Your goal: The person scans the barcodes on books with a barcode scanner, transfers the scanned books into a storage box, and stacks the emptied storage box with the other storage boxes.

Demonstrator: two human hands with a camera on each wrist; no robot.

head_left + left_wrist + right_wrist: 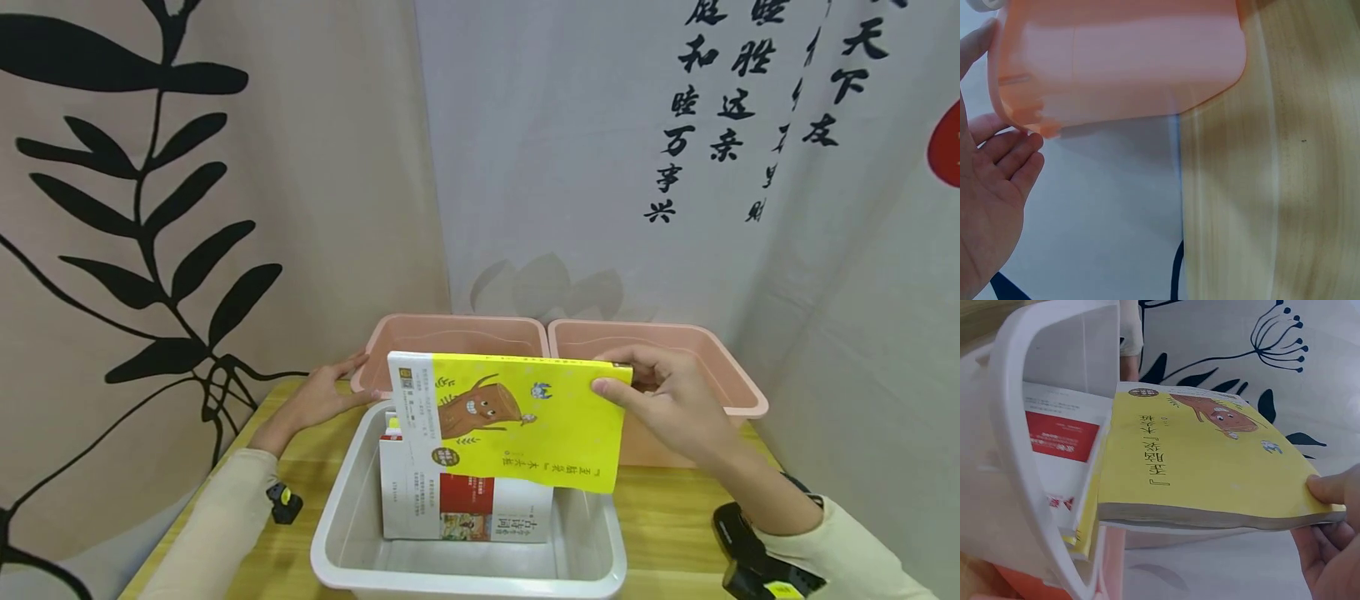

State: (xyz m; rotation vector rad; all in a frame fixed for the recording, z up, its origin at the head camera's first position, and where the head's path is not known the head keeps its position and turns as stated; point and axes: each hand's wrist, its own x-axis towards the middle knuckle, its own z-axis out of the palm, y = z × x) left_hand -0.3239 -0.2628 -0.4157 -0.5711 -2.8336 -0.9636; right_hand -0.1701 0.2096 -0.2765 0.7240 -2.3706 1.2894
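My right hand (pixel 678 400) grips one end of a yellow book (pixel 555 425), thumb on the cover and fingers behind it. The book has a cartoon tree stump on it and is held sideways over the white bin (pixel 337 517). Inside that bin stands a white book with a red band (pixel 465 508); the right wrist view shows a yellow edge (pixel 1088 531) behind it. At the left pink bin (pixel 450 333), my left hand (pixel 318 400) touches the outer corner of the rim, its fingers loosely bent and its thumb apart.
A second pink bin (pixel 637 333) stands at the back right, beside the first. All three bins are on a wood-grain table (pixel 667 517). Behind hangs a curtain (pixel 525 167) with black writing and plant prints. The table's left edge runs close to my left forearm.
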